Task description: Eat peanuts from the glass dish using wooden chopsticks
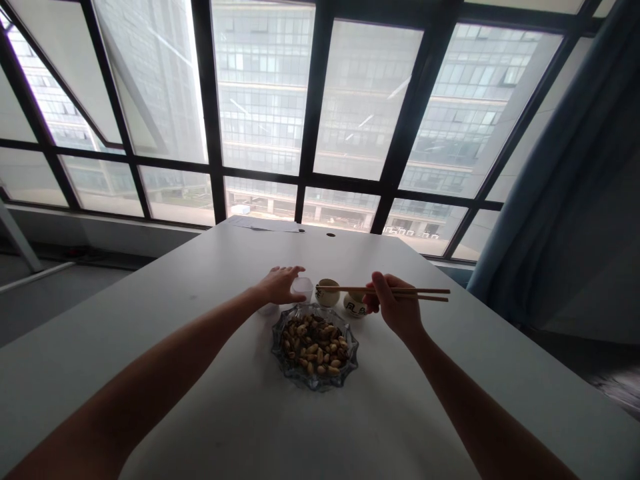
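My right hand (395,303) grips a pair of wooden chopsticks (425,291), which point left. Their tips reach over a small cream cup (329,297) with a dark character on it. Behind my right fingers stands a second cream cup (355,307) with dark characters, partly hidden. My left hand (283,285) is open, its thumb and fingers apart beside a small clear plastic cup (303,287); whether they touch it I cannot tell. Nearer to me sits a scalloped glass bowl (350,363) full of pistachios (315,347).
All of this is on a long white table (210,420). Partly hidden under my left wrist is another clear cup (269,309). White papers (265,225) lie at the far end, near the dark-framed windows. A blue curtain (530,200) hangs at the right.
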The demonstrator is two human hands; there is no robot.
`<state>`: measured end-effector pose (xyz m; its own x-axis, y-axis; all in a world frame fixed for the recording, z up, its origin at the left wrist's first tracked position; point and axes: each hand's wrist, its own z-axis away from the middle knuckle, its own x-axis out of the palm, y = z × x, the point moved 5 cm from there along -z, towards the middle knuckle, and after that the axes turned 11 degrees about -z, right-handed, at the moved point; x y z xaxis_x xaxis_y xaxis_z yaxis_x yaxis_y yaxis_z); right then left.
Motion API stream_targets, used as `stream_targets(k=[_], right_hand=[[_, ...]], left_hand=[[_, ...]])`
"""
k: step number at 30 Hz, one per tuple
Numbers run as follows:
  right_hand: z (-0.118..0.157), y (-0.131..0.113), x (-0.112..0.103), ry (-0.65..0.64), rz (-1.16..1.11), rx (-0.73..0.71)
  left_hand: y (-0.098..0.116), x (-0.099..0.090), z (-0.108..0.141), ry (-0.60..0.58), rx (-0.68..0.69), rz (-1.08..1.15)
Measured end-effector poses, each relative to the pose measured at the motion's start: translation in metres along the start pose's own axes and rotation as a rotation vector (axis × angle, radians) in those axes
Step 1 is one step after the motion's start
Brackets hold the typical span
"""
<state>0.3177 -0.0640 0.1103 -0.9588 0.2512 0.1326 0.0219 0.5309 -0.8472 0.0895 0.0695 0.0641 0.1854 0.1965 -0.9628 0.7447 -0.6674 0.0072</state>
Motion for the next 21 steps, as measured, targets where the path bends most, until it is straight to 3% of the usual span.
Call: stream_targets(k=[3,7,10,14,19,21], right_hand=[[0.003,0.0,0.001,0.015,0.017,-0.034],[0.006,-0.002,0.001,0.019,0.076,-0.109],[0.01,-0.003,0.003,-0.027,0.148,-0.177],[0.017,-0.001,0.009,-0.127,0.255,-0.303],[0.026,0.004,0.029,-0.422,0.365,-0.456],[0.027,0.003,0.032,-0.429,0.391,-0.47]], left_hand=[[0.004,0.0,-0.005,0.064,0.042,0.036],[0.012,-0.003,-0.002,0.249,0.226,0.002],[0.015,-0.006,0.003,0.322,0.295,-0.027],[0.016,-0.01,0.007,0.364,0.286,0.022],[0.014,-0.012,0.007,0.413,0.242,0.132],[0.013,-0.012,0.005,0.416,0.22,0.142]])
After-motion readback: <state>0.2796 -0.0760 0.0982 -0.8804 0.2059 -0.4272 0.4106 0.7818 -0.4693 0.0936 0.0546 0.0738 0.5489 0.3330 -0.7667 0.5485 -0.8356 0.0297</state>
